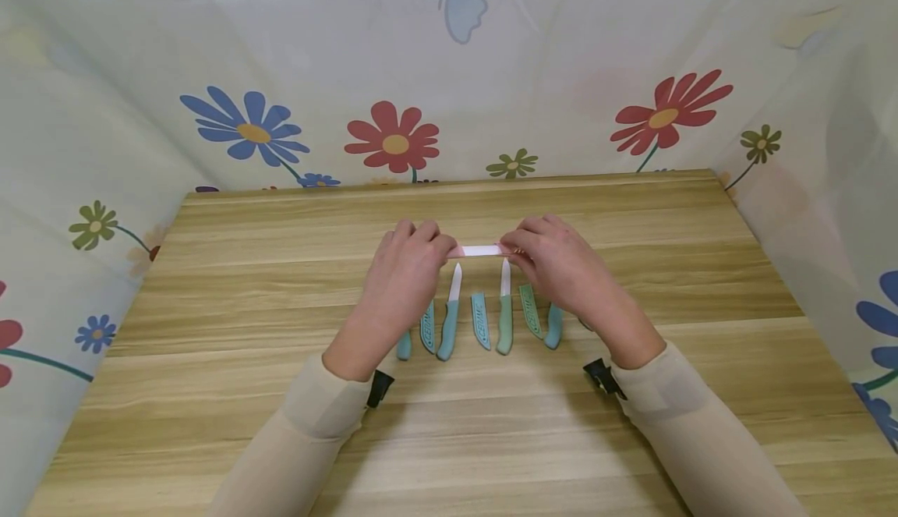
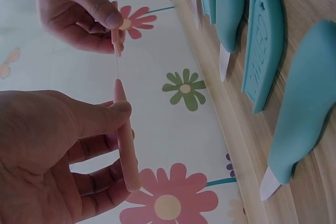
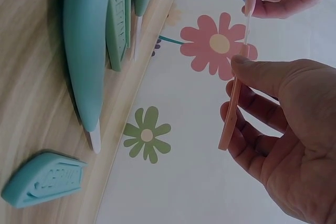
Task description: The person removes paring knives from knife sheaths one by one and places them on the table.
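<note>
Above the table, my left hand (image 1: 403, 279) pinches the pink handle (image 2: 125, 145) of a small knife between thumb and fingers. The knife's white blade (image 1: 480, 251) spans the space between both hands. My right hand (image 1: 564, 267) pinches a pink sheath (image 3: 231, 111) at the blade's other end. Part of the blade shows bare; whether its tip sits inside the sheath I cannot tell. Below the hands lie a blue-handled knife (image 1: 449, 330), a green-handled knife (image 1: 505, 326), a blue sheath (image 1: 480, 322) and a green sheath (image 1: 529, 310).
Another blue knife (image 1: 553, 327) lies partly under the right hand. Beside the left forearm are a second blue sheath (image 1: 427, 331) and a blue handle (image 1: 403, 347), both partly covered. The wooden table (image 1: 245, 267) ends at a flower-printed cloth (image 1: 561, 111) behind.
</note>
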{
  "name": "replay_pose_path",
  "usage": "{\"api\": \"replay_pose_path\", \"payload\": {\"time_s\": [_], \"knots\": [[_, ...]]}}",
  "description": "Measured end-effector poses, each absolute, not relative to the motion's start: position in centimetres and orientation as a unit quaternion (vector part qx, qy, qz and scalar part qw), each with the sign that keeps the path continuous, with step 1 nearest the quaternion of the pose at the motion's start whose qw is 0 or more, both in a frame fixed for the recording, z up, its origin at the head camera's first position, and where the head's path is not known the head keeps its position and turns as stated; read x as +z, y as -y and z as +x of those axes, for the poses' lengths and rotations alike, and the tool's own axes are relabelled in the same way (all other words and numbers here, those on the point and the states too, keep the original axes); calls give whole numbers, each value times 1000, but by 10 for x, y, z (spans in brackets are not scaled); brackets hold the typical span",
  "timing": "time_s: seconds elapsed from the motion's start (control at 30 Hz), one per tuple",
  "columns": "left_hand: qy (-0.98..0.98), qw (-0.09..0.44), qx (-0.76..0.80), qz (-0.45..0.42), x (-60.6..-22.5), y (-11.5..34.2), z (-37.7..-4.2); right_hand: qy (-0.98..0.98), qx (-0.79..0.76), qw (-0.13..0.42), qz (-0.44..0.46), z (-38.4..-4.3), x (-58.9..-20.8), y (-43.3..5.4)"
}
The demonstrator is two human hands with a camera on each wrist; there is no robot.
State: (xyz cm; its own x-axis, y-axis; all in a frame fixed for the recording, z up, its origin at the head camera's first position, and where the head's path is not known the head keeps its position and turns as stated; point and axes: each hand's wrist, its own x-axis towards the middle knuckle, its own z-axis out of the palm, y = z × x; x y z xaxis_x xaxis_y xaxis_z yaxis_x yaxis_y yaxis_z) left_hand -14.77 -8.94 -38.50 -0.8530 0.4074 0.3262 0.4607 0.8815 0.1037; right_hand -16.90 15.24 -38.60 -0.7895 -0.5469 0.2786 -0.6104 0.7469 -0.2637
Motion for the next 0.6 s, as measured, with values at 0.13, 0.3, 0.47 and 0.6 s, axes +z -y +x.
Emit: {"api": "replay_pose_path", "payload": {"time_s": [0.13, 0.3, 0.47, 0.6], "knots": [[958, 150, -89, -227, -385, 90, -148, 930, 173, 92, 310, -170, -386, -153], [959, 149, -87, -224, -384, 90, -148, 930, 172, 96, 310, -170, -386, -153], [960, 146, -86, -224, -384, 91, -149, 930, 173, 98, 309, -170, -386, -153], [957, 156, -93, -228, -385, 91, -149, 928, 175, 103, 313, -171, -386, -154]]}}
